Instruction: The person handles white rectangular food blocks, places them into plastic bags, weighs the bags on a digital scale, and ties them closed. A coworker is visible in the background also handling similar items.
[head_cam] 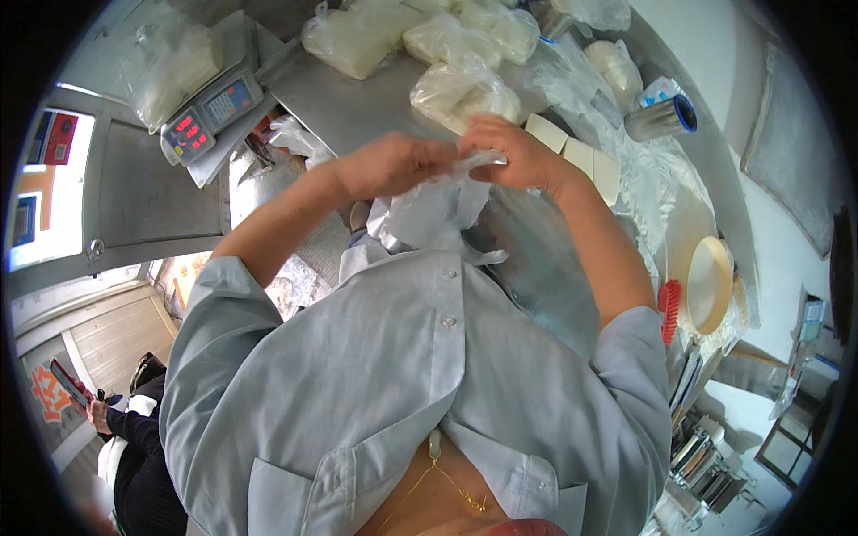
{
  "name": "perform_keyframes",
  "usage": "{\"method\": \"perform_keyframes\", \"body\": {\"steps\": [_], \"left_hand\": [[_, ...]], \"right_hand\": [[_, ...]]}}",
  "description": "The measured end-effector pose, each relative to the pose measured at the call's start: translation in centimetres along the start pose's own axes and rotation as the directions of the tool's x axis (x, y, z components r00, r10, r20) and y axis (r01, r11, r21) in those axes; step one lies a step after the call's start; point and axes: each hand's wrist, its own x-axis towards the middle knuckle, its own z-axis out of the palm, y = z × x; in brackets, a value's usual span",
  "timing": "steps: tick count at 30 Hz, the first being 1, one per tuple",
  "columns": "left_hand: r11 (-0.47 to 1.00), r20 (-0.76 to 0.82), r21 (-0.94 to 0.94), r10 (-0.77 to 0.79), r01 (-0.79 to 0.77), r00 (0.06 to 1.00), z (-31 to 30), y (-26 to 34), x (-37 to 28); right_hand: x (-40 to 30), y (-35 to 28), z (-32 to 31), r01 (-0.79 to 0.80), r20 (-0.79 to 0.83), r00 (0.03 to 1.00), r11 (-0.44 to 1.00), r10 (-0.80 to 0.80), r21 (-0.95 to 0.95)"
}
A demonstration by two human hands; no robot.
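A thin whitish plastic bag (429, 214) hangs in front of my shirt, over the near edge of the metal worktable. At its top, the fingers of my right hand (516, 154) pinch the gathered plastic. My left hand (402, 161) is at the same bunched part, its fingertips blurred and meeting the right hand; its grip on the plastic is partly hidden. Just beyond the hands sits a knotted clear bag of pale contents (462, 97). Beside my right wrist lie pale, straight-edged blocks or stacks (596, 167).
More filled clear bags (362, 40) stand at the back. To the left, a digital scale (214, 114) carries a filled bag (174, 74). At right are a metal cylinder (660, 119), a red brush (669, 311) and a round sieve-like hoop (710, 285). A person holding a phone (69, 383) is at lower left.
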Motion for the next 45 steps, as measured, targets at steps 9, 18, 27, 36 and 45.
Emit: {"method": "perform_keyframes", "body": {"steps": [9,18,27,36,45], "left_hand": [[0.689,-0.164,-0.672,-0.495,0.271,0.853,-2.6,-13.3,-5.0],[0.082,-0.166,-0.986,-0.302,-0.148,0.939,4.7,-8.5,-6.3],[0.345,-0.173,-0.910,-0.819,0.228,0.548,5.3,-12.0,-8.7],[0.391,-0.203,-0.920,-0.459,-0.009,0.865,2.0,-9.1,-10.2],[0.348,-0.169,-0.931,-0.677,0.109,0.716,0.7,-3.7,-6.5]], "right_hand": [[3.7,-3.9,2.7,0.042,-0.225,0.680,0.269,0.698,0.962],[1.1,1.2,8.0,0.139,-0.306,0.427,0.273,0.851,0.952],[0.3,4.7,13.4,-0.175,-0.140,0.568,0.285,0.811,0.942],[1.1,2.8,11.8,-0.300,-0.757,0.573,0.940,0.315,0.165],[6.3,-7.2,12.6,-0.268,-0.035,0.937,0.779,0.348,0.567]]}}
